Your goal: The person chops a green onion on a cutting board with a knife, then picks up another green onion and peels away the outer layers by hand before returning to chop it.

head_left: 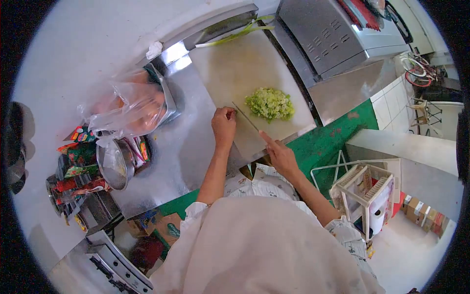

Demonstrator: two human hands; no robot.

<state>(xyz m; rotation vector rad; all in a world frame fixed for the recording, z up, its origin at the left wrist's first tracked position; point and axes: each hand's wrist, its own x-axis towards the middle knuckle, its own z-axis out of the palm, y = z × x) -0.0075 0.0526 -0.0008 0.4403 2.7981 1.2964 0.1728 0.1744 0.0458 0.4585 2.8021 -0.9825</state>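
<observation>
My right hand (280, 154) is wrapped round the handle of a knife (246, 117), whose thin blade slants up and left over the white cutting board (215, 81). Just left of the blade, my left hand (224, 126) rests at the board's edge with its fingers curled together; whatever they may hold is too small to make out. A heap of chopped pale-green vegetable (269, 104) lies on the board to the right of the blade. Along the board's far edge stretches a long green stalk (235, 37), like a spring onion.
A metal counter (181, 152) extends left, bearing a clear plastic bag (129, 105) of orange-brown items, a steel bowl (115, 164) and colourful packets (81, 154). Beyond the board stands a grey metal appliance (325, 39). A cream plastic rack (364, 188) is at lower right.
</observation>
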